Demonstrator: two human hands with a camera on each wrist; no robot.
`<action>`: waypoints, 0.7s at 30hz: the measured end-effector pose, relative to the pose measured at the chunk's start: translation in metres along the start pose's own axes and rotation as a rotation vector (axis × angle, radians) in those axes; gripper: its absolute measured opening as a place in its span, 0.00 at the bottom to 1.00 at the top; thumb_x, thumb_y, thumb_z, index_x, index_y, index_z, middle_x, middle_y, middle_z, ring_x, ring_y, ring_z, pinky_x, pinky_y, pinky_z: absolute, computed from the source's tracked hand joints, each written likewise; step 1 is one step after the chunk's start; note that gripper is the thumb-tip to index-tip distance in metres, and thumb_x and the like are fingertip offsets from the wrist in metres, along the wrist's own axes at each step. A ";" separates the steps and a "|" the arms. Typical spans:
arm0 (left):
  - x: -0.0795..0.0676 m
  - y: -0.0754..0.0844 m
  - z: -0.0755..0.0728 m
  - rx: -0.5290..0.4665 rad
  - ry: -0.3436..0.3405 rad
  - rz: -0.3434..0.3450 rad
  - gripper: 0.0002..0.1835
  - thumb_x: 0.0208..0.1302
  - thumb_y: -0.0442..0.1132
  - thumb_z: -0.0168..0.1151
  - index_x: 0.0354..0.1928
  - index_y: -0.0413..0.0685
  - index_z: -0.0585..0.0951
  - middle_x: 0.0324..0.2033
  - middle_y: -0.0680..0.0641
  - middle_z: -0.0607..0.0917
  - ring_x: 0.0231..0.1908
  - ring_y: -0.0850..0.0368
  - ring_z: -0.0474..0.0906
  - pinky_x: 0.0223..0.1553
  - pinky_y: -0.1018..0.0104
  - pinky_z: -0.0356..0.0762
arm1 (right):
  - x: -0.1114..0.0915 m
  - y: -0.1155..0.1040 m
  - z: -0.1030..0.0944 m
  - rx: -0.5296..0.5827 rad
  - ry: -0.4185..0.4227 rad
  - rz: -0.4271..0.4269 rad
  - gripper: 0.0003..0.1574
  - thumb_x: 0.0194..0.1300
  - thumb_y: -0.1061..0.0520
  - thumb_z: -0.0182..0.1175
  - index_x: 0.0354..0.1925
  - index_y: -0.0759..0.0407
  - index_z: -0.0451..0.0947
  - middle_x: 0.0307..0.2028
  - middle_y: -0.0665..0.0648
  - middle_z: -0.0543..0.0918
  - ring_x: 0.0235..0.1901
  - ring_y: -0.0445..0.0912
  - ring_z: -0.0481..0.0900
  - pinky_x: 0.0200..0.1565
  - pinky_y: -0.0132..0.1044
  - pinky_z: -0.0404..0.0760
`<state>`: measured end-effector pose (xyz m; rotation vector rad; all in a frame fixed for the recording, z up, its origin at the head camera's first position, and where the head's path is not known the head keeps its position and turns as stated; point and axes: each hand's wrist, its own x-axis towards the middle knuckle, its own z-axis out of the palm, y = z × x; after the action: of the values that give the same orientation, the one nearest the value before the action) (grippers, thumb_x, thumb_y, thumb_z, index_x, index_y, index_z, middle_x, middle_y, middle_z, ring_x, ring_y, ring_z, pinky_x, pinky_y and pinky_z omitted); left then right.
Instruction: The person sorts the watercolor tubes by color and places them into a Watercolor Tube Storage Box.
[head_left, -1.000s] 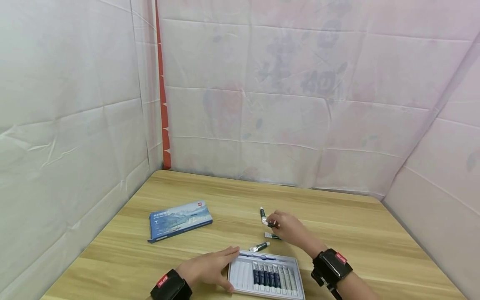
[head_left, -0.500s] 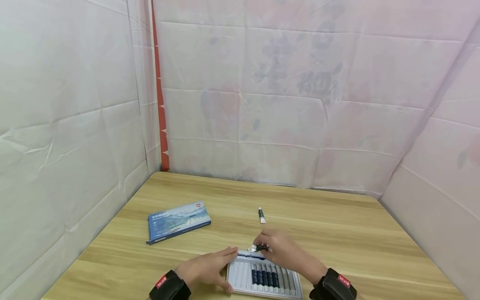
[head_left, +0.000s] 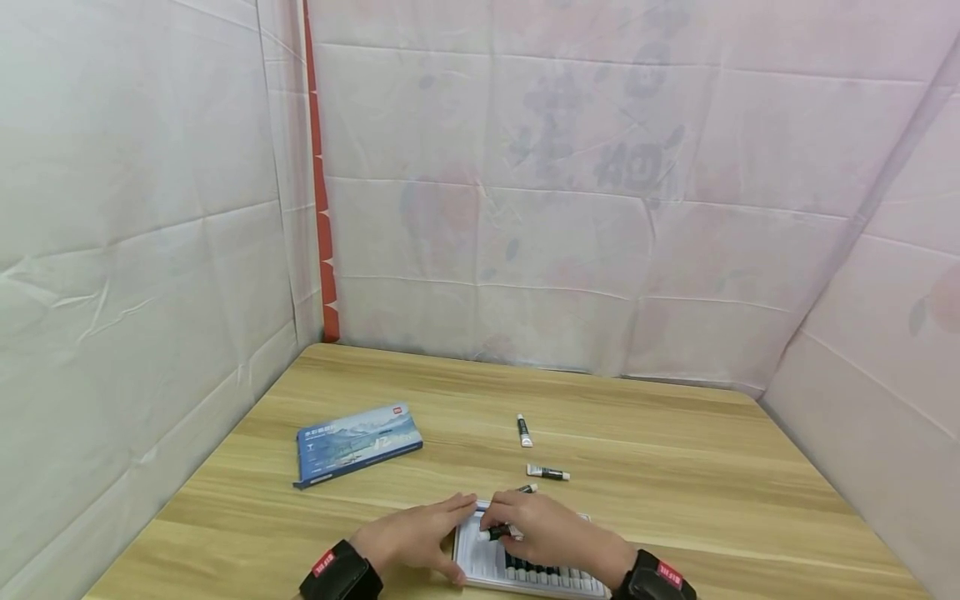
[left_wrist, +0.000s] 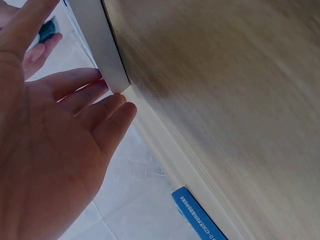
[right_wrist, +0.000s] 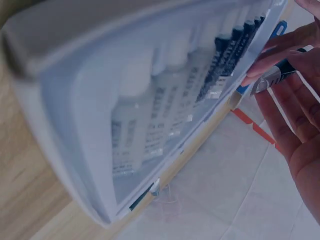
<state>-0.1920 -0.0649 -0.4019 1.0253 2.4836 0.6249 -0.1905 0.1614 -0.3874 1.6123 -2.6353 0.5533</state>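
In the head view my right hand [head_left: 551, 533] is over the white tray [head_left: 471, 554], pinching a small dark paint tube [head_left: 497, 532] with a white cap. The right wrist view shows that tube's silver crimped end [right_wrist: 267, 80] between thumb and fingers. Several paint tubes [right_wrist: 132, 125] lie side by side in the tray, partly covered by the right hand in the head view. My left hand [head_left: 416, 533] rests against the tray's left side, its fingers at the far corner and its thumb near the front corner. In the left wrist view the extended fingertips touch the tray's side wall [left_wrist: 102, 45].
Beyond the tray, three dark loose tubes lie on the wooden table: one farthest back [head_left: 524, 431], one in the middle [head_left: 547, 472], and one partly hidden behind the right hand [head_left: 528, 489]. A blue flat box [head_left: 360, 444] lies to the left. White sheeting [head_left: 480, 225] surrounds the table.
My right hand has brought the tube from among the loose tubes toward me and left, over the tray. The left hand stays on the tray's side.
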 end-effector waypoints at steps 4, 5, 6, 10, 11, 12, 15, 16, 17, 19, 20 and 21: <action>-0.001 0.000 -0.001 -0.010 -0.005 0.009 0.44 0.50 0.56 0.66 0.67 0.47 0.63 0.66 0.51 0.60 0.64 0.55 0.56 0.58 0.61 0.63 | 0.003 0.000 0.005 -0.003 0.007 -0.076 0.16 0.57 0.66 0.62 0.44 0.54 0.76 0.42 0.46 0.75 0.41 0.32 0.73 0.39 0.17 0.70; -0.001 0.000 -0.001 -0.009 -0.004 0.013 0.44 0.50 0.56 0.66 0.67 0.48 0.62 0.66 0.51 0.60 0.64 0.55 0.56 0.58 0.61 0.64 | 0.003 0.000 0.007 -0.005 0.009 -0.093 0.16 0.57 0.66 0.62 0.44 0.54 0.76 0.42 0.46 0.75 0.40 0.32 0.73 0.39 0.16 0.70; -0.001 0.000 -0.001 -0.009 -0.004 0.017 0.44 0.50 0.56 0.66 0.67 0.47 0.62 0.66 0.51 0.60 0.64 0.55 0.56 0.58 0.62 0.63 | 0.004 0.000 0.007 -0.004 0.008 -0.106 0.16 0.57 0.66 0.62 0.43 0.54 0.75 0.42 0.46 0.75 0.39 0.32 0.73 0.38 0.16 0.69; -0.001 -0.001 -0.001 0.002 0.002 0.033 0.45 0.50 0.57 0.66 0.68 0.47 0.61 0.66 0.50 0.60 0.64 0.55 0.56 0.58 0.63 0.63 | 0.005 0.000 0.010 -0.011 -0.006 -0.128 0.17 0.56 0.67 0.63 0.43 0.53 0.75 0.43 0.46 0.74 0.38 0.31 0.71 0.38 0.14 0.68; -0.001 -0.001 -0.001 0.000 0.001 0.032 0.45 0.50 0.57 0.66 0.68 0.47 0.61 0.67 0.50 0.60 0.64 0.55 0.56 0.58 0.63 0.63 | 0.006 0.000 0.011 -0.016 -0.011 -0.128 0.17 0.56 0.67 0.63 0.43 0.53 0.75 0.42 0.45 0.74 0.38 0.31 0.70 0.39 0.14 0.67; -0.001 -0.001 -0.001 -0.002 0.002 0.031 0.45 0.50 0.57 0.66 0.68 0.47 0.61 0.67 0.50 0.60 0.64 0.55 0.56 0.58 0.63 0.64 | 0.006 0.000 0.011 -0.020 -0.018 -0.128 0.17 0.56 0.67 0.63 0.43 0.53 0.75 0.43 0.45 0.74 0.39 0.31 0.70 0.40 0.15 0.68; -0.001 -0.002 -0.001 -0.007 -0.001 0.024 0.45 0.50 0.56 0.66 0.68 0.47 0.61 0.67 0.50 0.60 0.64 0.55 0.56 0.57 0.63 0.64 | 0.005 0.001 0.014 -0.036 -0.032 -0.131 0.16 0.56 0.66 0.63 0.43 0.52 0.75 0.42 0.44 0.74 0.42 0.30 0.70 0.43 0.17 0.69; 0.000 -0.002 0.000 -0.010 -0.002 0.020 0.45 0.50 0.56 0.66 0.68 0.47 0.61 0.67 0.50 0.60 0.64 0.55 0.56 0.57 0.63 0.64 | 0.005 0.001 0.014 -0.040 -0.034 -0.133 0.16 0.57 0.66 0.62 0.42 0.52 0.75 0.42 0.44 0.74 0.43 0.31 0.70 0.45 0.18 0.69; 0.000 -0.002 0.000 -0.012 -0.003 0.018 0.45 0.50 0.56 0.66 0.68 0.47 0.62 0.67 0.50 0.60 0.64 0.55 0.56 0.57 0.63 0.64 | 0.004 0.001 0.015 -0.049 -0.035 -0.137 0.15 0.57 0.66 0.62 0.42 0.52 0.75 0.42 0.44 0.74 0.44 0.31 0.70 0.46 0.19 0.69; 0.000 -0.002 0.000 -0.008 -0.003 0.016 0.45 0.50 0.56 0.67 0.68 0.47 0.62 0.67 0.50 0.60 0.64 0.55 0.56 0.57 0.63 0.64 | 0.003 0.002 0.016 -0.060 -0.032 -0.144 0.14 0.57 0.66 0.62 0.41 0.52 0.76 0.41 0.44 0.74 0.44 0.31 0.70 0.46 0.19 0.69; 0.000 -0.002 0.000 -0.005 -0.004 0.016 0.45 0.50 0.56 0.67 0.68 0.47 0.62 0.67 0.50 0.60 0.64 0.55 0.56 0.57 0.64 0.64 | 0.002 0.002 0.017 -0.065 -0.030 -0.147 0.14 0.57 0.66 0.62 0.40 0.52 0.76 0.41 0.44 0.74 0.44 0.31 0.70 0.48 0.21 0.69; 0.000 -0.002 0.000 -0.001 -0.004 0.017 0.45 0.50 0.56 0.67 0.68 0.47 0.62 0.66 0.51 0.60 0.64 0.55 0.56 0.57 0.64 0.64 | 0.001 0.002 0.017 -0.066 -0.026 -0.148 0.13 0.56 0.67 0.62 0.40 0.52 0.76 0.40 0.45 0.74 0.44 0.31 0.70 0.48 0.22 0.70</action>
<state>-0.1933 -0.0660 -0.4032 1.0469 2.4740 0.6285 -0.1897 0.1562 -0.4036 1.7873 -2.4955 0.4380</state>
